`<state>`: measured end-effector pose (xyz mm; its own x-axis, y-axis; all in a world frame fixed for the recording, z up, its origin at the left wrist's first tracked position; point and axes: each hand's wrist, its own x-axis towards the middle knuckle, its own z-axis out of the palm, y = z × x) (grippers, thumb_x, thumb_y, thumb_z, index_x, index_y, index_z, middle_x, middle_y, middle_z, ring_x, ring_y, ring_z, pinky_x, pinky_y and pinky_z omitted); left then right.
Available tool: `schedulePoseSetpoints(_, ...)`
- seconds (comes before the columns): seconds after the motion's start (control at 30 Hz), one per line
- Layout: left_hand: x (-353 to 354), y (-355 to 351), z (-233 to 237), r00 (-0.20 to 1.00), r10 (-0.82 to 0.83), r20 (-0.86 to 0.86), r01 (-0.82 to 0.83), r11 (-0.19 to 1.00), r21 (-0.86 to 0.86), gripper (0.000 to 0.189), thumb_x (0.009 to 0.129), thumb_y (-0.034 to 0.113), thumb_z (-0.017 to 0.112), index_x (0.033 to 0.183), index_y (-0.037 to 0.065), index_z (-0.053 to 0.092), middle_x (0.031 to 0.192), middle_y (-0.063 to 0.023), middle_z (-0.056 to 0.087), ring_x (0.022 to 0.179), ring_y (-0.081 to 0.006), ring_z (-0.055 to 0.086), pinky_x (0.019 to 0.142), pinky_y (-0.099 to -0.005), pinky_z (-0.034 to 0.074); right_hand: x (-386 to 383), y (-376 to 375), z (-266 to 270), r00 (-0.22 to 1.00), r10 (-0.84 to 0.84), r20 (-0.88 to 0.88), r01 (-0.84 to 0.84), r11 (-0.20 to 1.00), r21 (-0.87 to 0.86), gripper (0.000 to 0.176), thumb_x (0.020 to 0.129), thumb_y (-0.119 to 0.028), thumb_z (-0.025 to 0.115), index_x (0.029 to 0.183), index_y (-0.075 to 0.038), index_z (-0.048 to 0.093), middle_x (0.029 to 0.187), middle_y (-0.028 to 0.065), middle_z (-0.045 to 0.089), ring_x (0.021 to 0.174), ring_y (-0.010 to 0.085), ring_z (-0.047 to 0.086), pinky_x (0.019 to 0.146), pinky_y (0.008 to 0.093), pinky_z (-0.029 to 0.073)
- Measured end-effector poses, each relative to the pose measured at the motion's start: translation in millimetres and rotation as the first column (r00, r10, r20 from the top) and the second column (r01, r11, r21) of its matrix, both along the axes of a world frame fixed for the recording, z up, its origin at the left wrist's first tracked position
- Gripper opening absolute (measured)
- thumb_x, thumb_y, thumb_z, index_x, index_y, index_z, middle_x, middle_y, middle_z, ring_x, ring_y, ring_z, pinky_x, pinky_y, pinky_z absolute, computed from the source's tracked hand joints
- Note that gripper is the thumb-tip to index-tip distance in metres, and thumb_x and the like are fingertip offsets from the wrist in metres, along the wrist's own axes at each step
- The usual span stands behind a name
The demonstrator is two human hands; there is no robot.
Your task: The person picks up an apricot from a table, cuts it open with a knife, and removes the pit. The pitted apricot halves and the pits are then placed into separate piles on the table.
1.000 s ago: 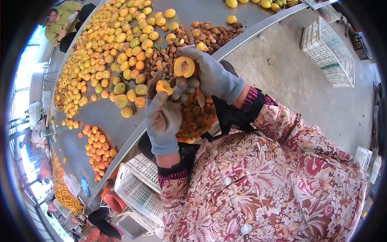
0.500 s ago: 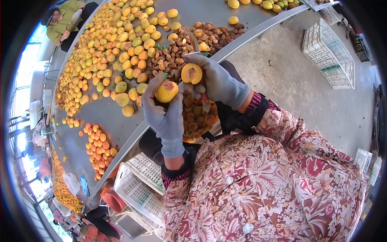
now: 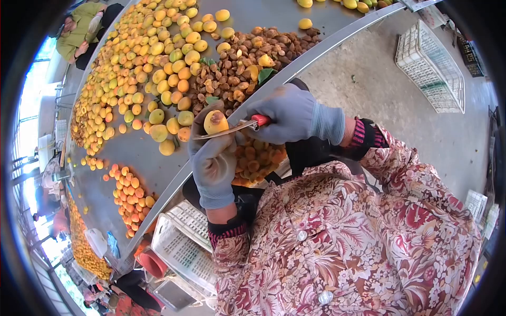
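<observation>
My left hand (image 3: 213,166), in a grey glove, is closed around a yellow apricot (image 3: 215,121) with a brown patch on its upturned side. My right hand (image 3: 292,116), gloved too, grips a red-handled knife (image 3: 230,129). The blade reaches leftward and lies across the lower edge of the apricot. Just beyond my hands, a heap of brown pits (image 3: 232,71) lies on the metal table (image 3: 171,163). Apricot halves (image 3: 254,160) are piled below my hands, partly hidden by them.
Whole apricots (image 3: 139,68) spread over the table's left side, with a smaller orange pile (image 3: 129,195) nearer. White crates stand at lower left (image 3: 182,247) and on the floor at right (image 3: 429,68). A person (image 3: 81,34) sits across the table; others are at lower left.
The cut apricot half has left my right hand, where the red knife handle now shows. The blade has come across to the apricot in my left hand.
</observation>
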<state>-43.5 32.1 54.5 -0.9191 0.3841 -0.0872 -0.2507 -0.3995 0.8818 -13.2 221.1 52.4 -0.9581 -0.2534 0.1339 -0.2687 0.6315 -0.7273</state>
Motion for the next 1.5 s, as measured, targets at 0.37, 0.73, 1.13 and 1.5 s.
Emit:
schedulePoseSetpoints(0.37,0.8,-3.8,-8.7,0.986,-0.126,0.106,0.103,0.975,0.198,0.042,0.076,0.003,0.054,0.115,-0.009,0.048,0.087,-0.011,0.058,0.065,-0.0141,0.054,0.061,-0.0281,0.048,-1.8,-0.6,-3.4,0.992,-0.036,-0.125,0.057,0.985,0.163,0.026,0.075,-0.037,0.06,0.077,-0.011,0.055,0.063,0.009,0.058,0.066,0.0301,0.062,0.06,0.0413,0.048)
schedulePoseSetpoints(0.73,2.8,0.6,-4.4,0.976,-0.112,0.188,0.089,0.988,0.127,0.035,0.078,0.004,0.056,0.111,-0.006,0.051,0.077,-0.0083,0.058,0.051,-0.0115,0.049,0.053,-0.0302,0.045,-2.5,3.4,-10.3,0.993,-0.09,-0.08,0.105,0.973,0.207,0.025,0.074,-0.038,0.061,0.078,-0.014,0.056,0.065,0.0067,0.06,0.067,0.0286,0.062,0.059,0.0402,0.048)
schedulePoseSetpoints(1.13,2.9,0.6,-2.9,0.949,-0.238,0.208,0.211,0.967,0.143,0.037,0.085,0.016,0.052,0.117,-0.003,0.051,0.071,-0.0049,0.056,0.044,-0.0092,0.035,0.052,-0.032,0.037,1.9,-2.1,-13.4,0.98,-0.2,-0.007,0.198,0.963,0.184,0.028,0.076,-0.038,0.061,0.082,-0.012,0.056,0.071,0.0062,0.062,0.073,0.0297,0.063,0.065,0.0411,0.049)
schedulePoseSetpoints(1.5,-15.5,11.4,-5.3,0.993,-0.094,0.064,0.092,0.995,0.035,0.046,0.074,-0.001,0.051,0.119,-0.008,0.045,0.089,-0.0125,0.057,0.066,-0.0173,0.055,0.065,-0.0272,0.048,-19.2,28.6,-33.1,0.769,-0.361,0.527,0.481,0.87,-0.106,0.03,0.083,-0.038,0.057,0.08,-0.009,0.063,0.062,0.0067,0.059,0.054,0.0169,0.058,0.053,0.0278,0.048)
